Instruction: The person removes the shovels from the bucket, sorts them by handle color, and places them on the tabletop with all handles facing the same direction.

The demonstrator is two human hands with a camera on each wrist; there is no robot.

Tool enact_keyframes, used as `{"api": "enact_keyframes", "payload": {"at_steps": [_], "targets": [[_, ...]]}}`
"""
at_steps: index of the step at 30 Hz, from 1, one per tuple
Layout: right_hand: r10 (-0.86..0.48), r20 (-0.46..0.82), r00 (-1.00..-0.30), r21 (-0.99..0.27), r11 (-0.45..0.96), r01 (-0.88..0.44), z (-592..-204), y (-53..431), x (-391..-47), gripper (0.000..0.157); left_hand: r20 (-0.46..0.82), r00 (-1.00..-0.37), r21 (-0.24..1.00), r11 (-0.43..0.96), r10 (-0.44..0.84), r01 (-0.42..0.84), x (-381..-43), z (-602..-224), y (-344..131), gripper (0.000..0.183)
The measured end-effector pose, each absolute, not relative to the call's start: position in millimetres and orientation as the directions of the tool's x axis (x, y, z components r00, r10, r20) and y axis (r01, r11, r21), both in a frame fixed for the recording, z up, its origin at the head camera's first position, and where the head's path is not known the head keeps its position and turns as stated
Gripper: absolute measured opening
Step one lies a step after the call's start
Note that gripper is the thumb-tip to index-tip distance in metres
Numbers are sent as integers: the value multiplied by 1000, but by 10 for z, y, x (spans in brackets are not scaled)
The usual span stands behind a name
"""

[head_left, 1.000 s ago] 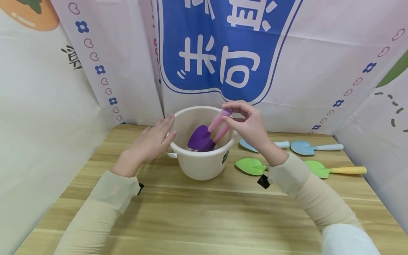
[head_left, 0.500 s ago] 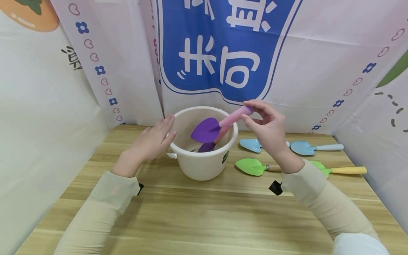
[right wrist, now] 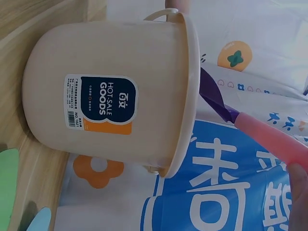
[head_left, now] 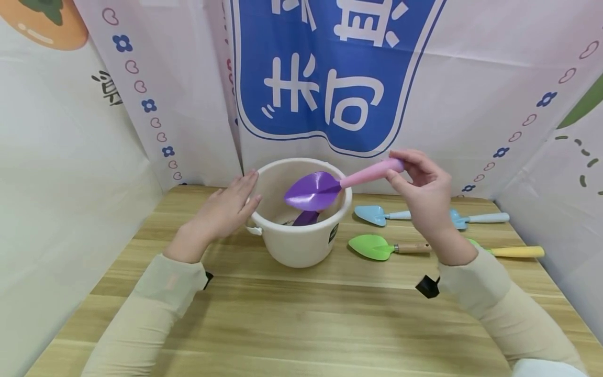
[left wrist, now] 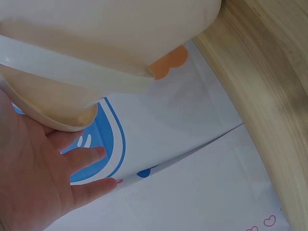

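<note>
My right hand (head_left: 426, 193) pinches the end of a pink handle on a purple hand trowel (head_left: 314, 191). The trowel's blade hangs over the mouth of a cream bucket (head_left: 297, 246), its handle crossing above the right rim. Lower inside the bucket lies a second purple trowel (head_left: 306, 218), most of it hidden by the first. On the bucket's left rim rests my left hand (head_left: 226, 207), fingers extended. In the left wrist view the left hand (left wrist: 43, 178) lies against the rim with its fingers spread. A label (right wrist: 103, 103) shows on the bucket's side in the right wrist view.
Right of the bucket, a blue trowel (head_left: 372, 214) and a green trowel (head_left: 372, 247) lie on the wooden table (head_left: 301, 319). Farther right are another blue trowel (head_left: 485, 218) and one with a yellow handle (head_left: 518, 252), partly behind my right arm. A printed cloth (head_left: 471, 104) hangs behind.
The right hand has moved right, drawing the purple trowel up from inside the bucket and tilting it closer to level. The left hand has stayed on the rim.
</note>
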State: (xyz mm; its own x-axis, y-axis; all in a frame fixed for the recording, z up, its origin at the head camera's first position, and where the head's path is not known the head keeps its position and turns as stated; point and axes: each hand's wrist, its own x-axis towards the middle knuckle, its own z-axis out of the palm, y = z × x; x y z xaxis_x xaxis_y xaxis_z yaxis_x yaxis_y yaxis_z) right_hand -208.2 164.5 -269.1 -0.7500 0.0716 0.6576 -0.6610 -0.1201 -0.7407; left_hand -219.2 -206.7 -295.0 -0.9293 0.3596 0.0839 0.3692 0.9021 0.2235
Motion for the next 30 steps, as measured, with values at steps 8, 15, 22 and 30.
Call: {"api": "enact_keyframes", "payload": {"at_steps": [8, 15, 22, 30], "targets": [[94, 536, -839, -786, -307, -536, -2667, 1846, -1976, 32, 87, -929, 225, 901, 360, 370, -2197, -2954, -2069, 68], [120, 511, -851, -773, -368, -517, -2700, 2051, -1916, 27, 79, -932, 232, 903, 354, 363, -2204, -2956, -2070, 69], [121, 534, -837, -702, -488, -519, -2774, 2268, -1879, 23, 74, -932, 226, 904, 356, 363, -2200, -2968, -2072, 69], [144, 503, -852, -675, -550, -491, -2861, 2522, -1809, 23, 78, -932, 226, 904, 354, 363, -2202, -2975, -2071, 69]]}}
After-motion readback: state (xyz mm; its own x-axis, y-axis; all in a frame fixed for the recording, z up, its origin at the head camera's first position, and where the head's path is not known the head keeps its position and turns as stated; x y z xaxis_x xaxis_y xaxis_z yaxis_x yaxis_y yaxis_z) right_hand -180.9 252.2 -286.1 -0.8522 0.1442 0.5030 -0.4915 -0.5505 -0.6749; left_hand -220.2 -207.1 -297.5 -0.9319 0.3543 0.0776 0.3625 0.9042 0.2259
